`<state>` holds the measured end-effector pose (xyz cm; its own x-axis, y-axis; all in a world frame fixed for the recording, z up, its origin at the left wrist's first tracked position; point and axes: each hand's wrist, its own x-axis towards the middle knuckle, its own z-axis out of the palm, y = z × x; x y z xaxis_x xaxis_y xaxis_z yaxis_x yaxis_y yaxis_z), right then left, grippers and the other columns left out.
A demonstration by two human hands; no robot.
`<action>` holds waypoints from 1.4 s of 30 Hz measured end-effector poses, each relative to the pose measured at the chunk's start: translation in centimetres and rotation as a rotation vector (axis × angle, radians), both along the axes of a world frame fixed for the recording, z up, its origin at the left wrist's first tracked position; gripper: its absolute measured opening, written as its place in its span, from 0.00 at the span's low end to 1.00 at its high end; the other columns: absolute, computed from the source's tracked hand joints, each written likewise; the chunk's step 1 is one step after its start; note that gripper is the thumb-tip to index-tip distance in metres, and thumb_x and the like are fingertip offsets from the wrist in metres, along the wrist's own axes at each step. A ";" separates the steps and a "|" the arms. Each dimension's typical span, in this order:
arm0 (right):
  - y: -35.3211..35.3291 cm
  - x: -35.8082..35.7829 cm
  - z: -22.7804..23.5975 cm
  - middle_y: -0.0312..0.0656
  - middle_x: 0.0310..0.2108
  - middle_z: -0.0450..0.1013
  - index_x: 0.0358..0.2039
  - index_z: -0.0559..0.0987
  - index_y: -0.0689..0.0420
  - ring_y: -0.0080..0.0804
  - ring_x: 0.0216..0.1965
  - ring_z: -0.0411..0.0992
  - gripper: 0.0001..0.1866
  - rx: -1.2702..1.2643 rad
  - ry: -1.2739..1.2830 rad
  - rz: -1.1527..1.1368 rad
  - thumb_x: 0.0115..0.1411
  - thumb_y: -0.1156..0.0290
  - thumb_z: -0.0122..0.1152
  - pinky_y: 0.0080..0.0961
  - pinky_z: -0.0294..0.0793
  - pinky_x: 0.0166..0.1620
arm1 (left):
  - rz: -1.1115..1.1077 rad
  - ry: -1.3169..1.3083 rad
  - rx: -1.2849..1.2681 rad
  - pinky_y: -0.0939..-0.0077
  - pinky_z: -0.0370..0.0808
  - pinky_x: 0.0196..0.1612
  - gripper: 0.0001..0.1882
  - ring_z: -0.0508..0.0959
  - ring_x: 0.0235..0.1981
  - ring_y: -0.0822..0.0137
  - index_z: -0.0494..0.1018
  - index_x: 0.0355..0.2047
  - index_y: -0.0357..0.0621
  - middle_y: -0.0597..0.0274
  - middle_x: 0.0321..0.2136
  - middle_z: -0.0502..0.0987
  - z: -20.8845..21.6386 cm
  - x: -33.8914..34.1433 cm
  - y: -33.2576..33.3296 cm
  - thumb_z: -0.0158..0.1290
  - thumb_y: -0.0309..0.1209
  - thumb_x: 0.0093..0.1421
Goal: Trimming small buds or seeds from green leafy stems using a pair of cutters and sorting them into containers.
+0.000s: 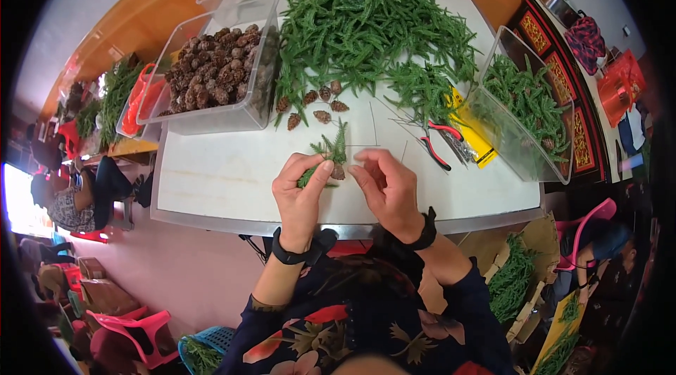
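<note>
My left hand (301, 181) is closed, pinching a small green artificial pine sprig (336, 144) between thumb and forefinger. At the sprig's base a brown pinecone (338, 172) shows between my two hands. Close by on the right, my right hand (384, 181) has its fingers curled in beside the cone; anything thin between them is too small to make out. Just beyond my hands, several loose pinecones (322, 116) lie on the white table (218, 181). Thin wires (373, 123) are scattered there too.
A large heap of green sprigs (366, 23) covers the far table. Clear bins hold pinecones (211, 72) at left and finished-looking sprigs (524, 100) at right. Red-handled pliers (438, 153) lie beside a yellow packet (473, 137). Other people sit at left and right, with a pink chair (144, 336) lower left.
</note>
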<state>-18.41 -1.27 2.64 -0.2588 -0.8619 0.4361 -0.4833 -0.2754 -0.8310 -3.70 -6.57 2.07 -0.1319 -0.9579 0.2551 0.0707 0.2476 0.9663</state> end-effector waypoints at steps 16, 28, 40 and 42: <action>0.0 -1.7 1.9 0.34 0.37 0.71 0.34 0.78 0.63 0.14 0.27 0.68 0.04 0.268 -0.217 0.340 0.59 0.77 0.59 0.13 0.67 0.29 | -0.337 0.166 0.304 0.78 0.74 0.36 0.03 0.78 0.29 0.71 0.78 0.33 0.34 0.62 0.28 0.77 0.0 0.3 2.1 0.56 0.21 0.59; 0.7 -3.7 3.3 0.35 0.30 0.72 0.32 0.80 0.60 0.18 0.26 0.67 0.03 0.303 -0.004 0.475 0.58 0.75 0.62 0.15 0.63 0.29 | -0.508 0.210 0.501 0.81 0.73 0.39 0.03 0.76 0.31 0.74 0.78 0.33 0.35 0.63 0.27 0.79 -0.5 0.9 2.2 0.56 0.22 0.59; 2.0 -3.8 1.9 0.33 0.29 0.73 0.31 0.81 0.60 0.17 0.25 0.64 0.03 0.463 -0.174 0.419 0.57 0.75 0.64 0.16 0.63 0.30 | -0.552 0.033 0.427 0.82 0.68 0.38 0.03 0.72 0.34 0.76 0.77 0.31 0.35 0.67 0.30 0.73 -0.5 0.9 3.1 0.57 0.23 0.59; 2.3 -3.6 1.7 0.33 0.29 0.72 0.31 0.80 0.61 0.17 0.25 0.64 0.03 0.444 -0.164 0.408 0.57 0.75 0.64 0.16 0.64 0.30 | -0.541 -0.007 0.383 0.82 0.68 0.38 0.03 0.72 0.33 0.76 0.77 0.31 0.35 0.67 0.30 0.73 -0.5 0.8 3.2 0.57 0.23 0.59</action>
<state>-22.01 0.98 4.30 0.0961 -0.9954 -0.0037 -0.2688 -0.0224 -0.9629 -2.90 -3.33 1.56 -0.6201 -0.7790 -0.0927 0.0821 -0.1819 0.9799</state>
